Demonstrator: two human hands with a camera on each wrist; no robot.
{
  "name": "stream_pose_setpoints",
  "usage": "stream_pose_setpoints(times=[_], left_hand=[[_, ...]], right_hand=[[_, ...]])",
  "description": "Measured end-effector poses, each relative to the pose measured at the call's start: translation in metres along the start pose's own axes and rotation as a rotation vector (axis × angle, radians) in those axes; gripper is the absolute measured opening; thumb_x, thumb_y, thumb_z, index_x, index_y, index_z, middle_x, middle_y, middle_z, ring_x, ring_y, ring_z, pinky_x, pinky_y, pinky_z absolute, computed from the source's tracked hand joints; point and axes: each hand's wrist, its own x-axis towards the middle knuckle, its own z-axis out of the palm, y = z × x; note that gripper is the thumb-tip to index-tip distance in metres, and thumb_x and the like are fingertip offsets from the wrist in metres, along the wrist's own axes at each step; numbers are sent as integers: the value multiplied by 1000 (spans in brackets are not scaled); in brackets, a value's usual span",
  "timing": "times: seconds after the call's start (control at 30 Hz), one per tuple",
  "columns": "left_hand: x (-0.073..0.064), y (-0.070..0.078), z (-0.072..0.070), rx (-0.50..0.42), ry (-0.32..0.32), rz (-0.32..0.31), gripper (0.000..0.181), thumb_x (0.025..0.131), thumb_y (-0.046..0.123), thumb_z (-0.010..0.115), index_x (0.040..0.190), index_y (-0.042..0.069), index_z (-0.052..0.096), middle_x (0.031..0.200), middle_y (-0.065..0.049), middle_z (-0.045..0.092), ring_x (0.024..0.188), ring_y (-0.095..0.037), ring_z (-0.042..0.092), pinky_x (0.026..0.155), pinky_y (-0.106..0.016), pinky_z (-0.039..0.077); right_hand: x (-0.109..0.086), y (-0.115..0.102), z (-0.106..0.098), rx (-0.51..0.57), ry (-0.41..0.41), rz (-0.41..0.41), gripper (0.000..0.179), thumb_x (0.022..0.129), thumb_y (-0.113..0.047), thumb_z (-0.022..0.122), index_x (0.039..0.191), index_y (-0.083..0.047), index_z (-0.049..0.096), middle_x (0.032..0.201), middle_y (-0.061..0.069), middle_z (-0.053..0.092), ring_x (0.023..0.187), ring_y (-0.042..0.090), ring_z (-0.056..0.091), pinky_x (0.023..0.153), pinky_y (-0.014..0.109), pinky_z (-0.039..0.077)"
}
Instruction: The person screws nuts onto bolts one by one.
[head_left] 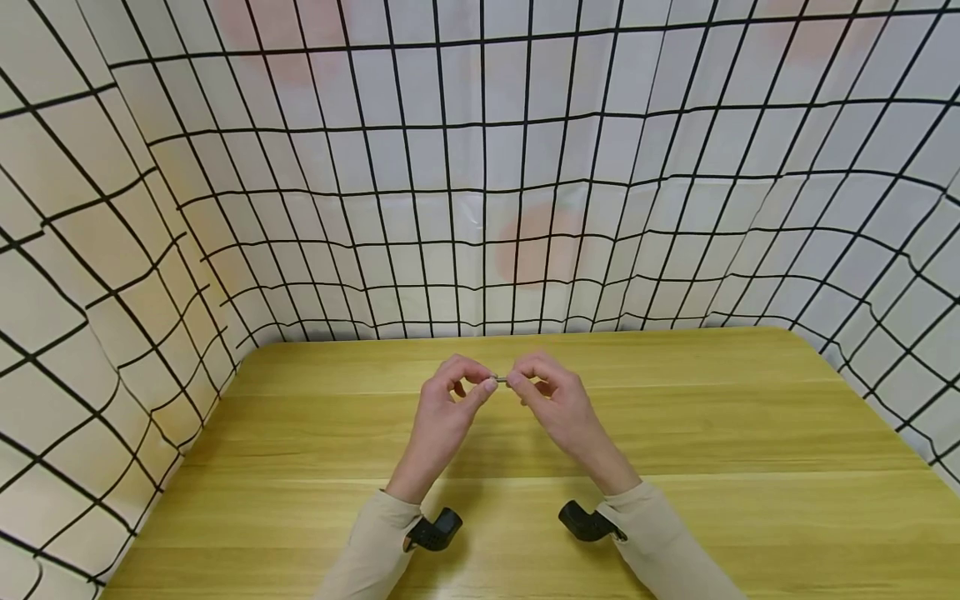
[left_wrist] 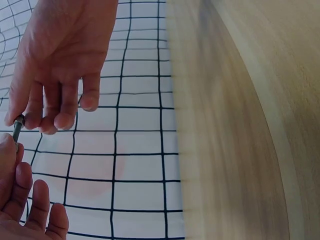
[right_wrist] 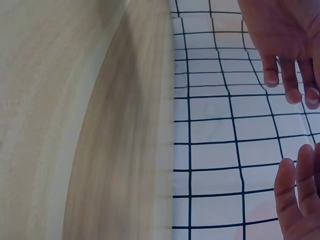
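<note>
Between the two hands, over the wooden table (head_left: 345, 467), a small grey metal bolt (head_left: 502, 380) lies roughly level. My left hand (head_left: 441, 408) pinches one end with thumb and index finger; my right hand (head_left: 564, 415) pinches the other end the same way. Seen from the left wrist, the thicker head of the bolt (left_wrist: 18, 121) sits at the left hand's (left_wrist: 65, 55) fingertips, and its shaft runs to the right hand (left_wrist: 20, 200). The right wrist view cuts off the pinching fingertips and the bolt; only the other fingers of both hands show.
A white sheet with a black grid (head_left: 465, 158) stands behind the table and along its sides, meeting its far edge. Each sleeved forearm carries a black wrist camera, the left one (head_left: 435, 530) and the right one (head_left: 588, 522), both low over the table.
</note>
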Motion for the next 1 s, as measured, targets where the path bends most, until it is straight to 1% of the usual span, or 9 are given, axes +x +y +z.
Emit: stream_pose_setpoints(times=[0.13,0.17,0.3,0.37,0.43,0.53,0.7,0.87,1.0], left_hand=[[3,-20,2,8,9,13,8,92,12,69,93,4,70,93,-3,63,91,-20,54,77,-50,36],[3,-23,2,11,12,19,8,92,14,70,93,6,71,92,-1,63,90,-18,54,76,-49,36],[3,-25,0,23,17,26,6,93,16,70,92,11,71,92,4,63,90,-15,54,75,-46,37],[3,-25,0,25,20,23,5,93,16,70,91,11,71,92,4,63,90,-14,54,74,-46,37],[3,-25,0,28,23,15,5,93,16,70,92,12,71,92,5,63,90,-14,54,75,-48,37],[3,-26,0,28,24,10,5,93,16,69,92,12,71,92,5,63,90,-14,54,75,-50,37],[3,-26,0,18,16,11,4,94,15,69,92,12,71,93,5,63,89,-15,54,75,-51,37],[3,-24,0,19,16,18,5,94,16,68,92,12,70,93,4,63,89,-15,54,75,-51,36],[2,-23,1,6,10,23,6,93,15,69,93,10,71,93,0,63,89,-16,54,76,-49,36]], right_hand=[[0,9,0,15,2,33,14,101,-5,54,91,-3,64,97,15,57,88,30,53,69,39,50],[0,13,-1,13,5,44,14,102,-8,53,94,-3,64,97,15,58,89,29,53,70,39,50],[-1,5,-4,-28,7,60,13,99,-9,60,109,-3,65,102,14,61,93,25,56,75,39,50],[-1,0,-5,-49,3,42,21,95,-6,65,115,-5,65,106,8,62,96,24,56,77,36,50],[-1,-5,-6,-66,-11,10,28,91,-1,68,118,-4,64,108,7,60,97,28,56,78,38,50],[-1,-6,-6,-77,-28,-34,28,89,3,69,115,-4,64,110,7,59,96,31,54,77,37,51],[0,-7,-6,-83,-33,-80,16,89,6,67,104,0,65,106,10,57,95,32,55,74,40,52],[0,-6,-5,-84,-30,-78,13,91,4,66,103,0,66,105,9,59,94,27,55,74,40,52],[0,-5,-5,-75,-33,-59,6,93,1,64,98,-3,66,103,8,60,94,21,55,73,37,50]])
